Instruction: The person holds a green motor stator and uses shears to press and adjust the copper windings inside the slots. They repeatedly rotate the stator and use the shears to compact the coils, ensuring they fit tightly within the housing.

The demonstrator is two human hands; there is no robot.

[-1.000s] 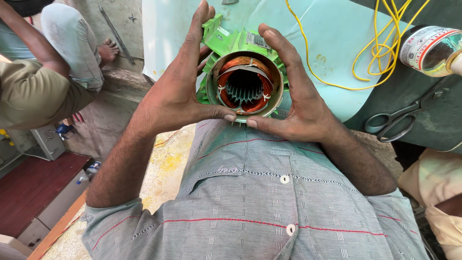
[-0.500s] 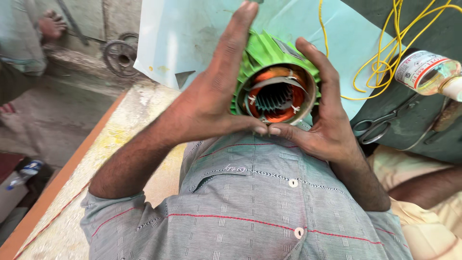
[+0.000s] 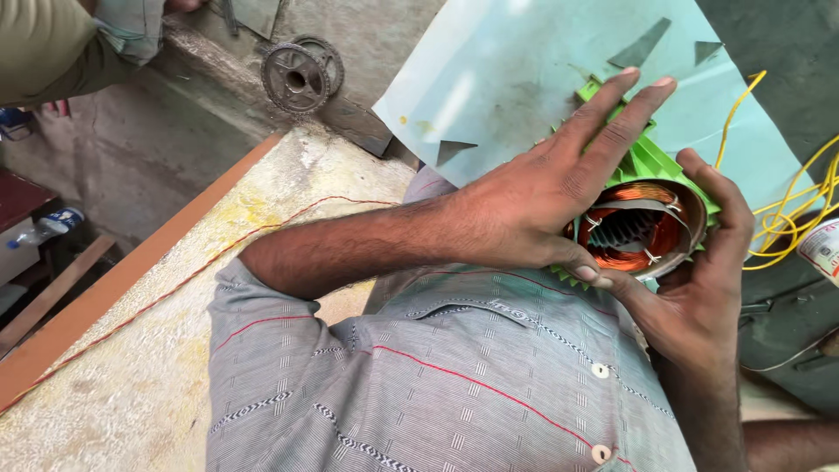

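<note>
A green finned motor stator [image 3: 642, 223] with copper windings and tied ends faces up at me, held against my chest. My left hand [image 3: 542, 188] lies flat over its left side, fingers stretched toward the top, thumb curled under the lower rim. My right hand [image 3: 699, 280] cups the right and lower side, its fingers wrapped around the rim. Both thumbs meet at the bottom edge. The stator rests over a pale green sheet [image 3: 524, 79].
Yellow wire [image 3: 786, 210] loops at the right beside a can [image 3: 821, 249] on a dark green surface. A metal gear wheel [image 3: 297, 79] lies on the concrete step at the top. A thin red wire [image 3: 218, 258] crosses the stone slab. Another person's sleeve [image 3: 52, 44] is at top left.
My view has swung left and tilted, so the stator now sits at the right. My left hand has spread flatter over the stator's side. Both hands keep hold of it.
</note>
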